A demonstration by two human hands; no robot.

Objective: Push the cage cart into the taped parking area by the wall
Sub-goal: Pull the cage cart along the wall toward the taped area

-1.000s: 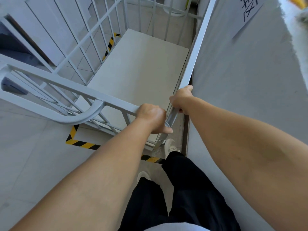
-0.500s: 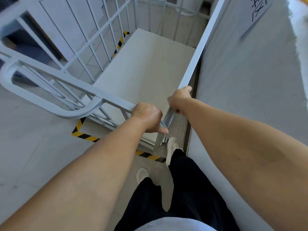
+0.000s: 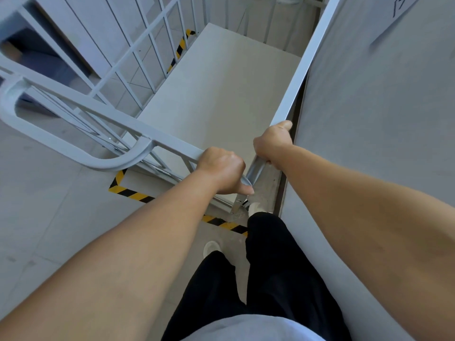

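Note:
A white metal cage cart [image 3: 118, 112] with barred sides and a pale flat deck stands right beside the grey wall [image 3: 369, 107]. My left hand [image 3: 222, 169] grips the cart's near top rail. My right hand [image 3: 273, 141] grips the top rail on the wall side at the near corner. Yellow-and-black tape [image 3: 130, 191] marks a corner on the floor under the cart's near end, and a further strip of tape [image 3: 181, 46] shows through the left bars. The cart's near edge lies just past the near tape line.
My legs in black trousers and pale shoes [image 3: 211, 247] stand on the floor just behind the cart, one foot over the tape line. A paper sign [image 3: 403, 6] hangs on the wall. Open tiled floor [image 3: 37, 217] lies to the left.
The cart has rolled a little further forward along the wall, and I have stepped after it. Both hands keep the same grip on the rails.

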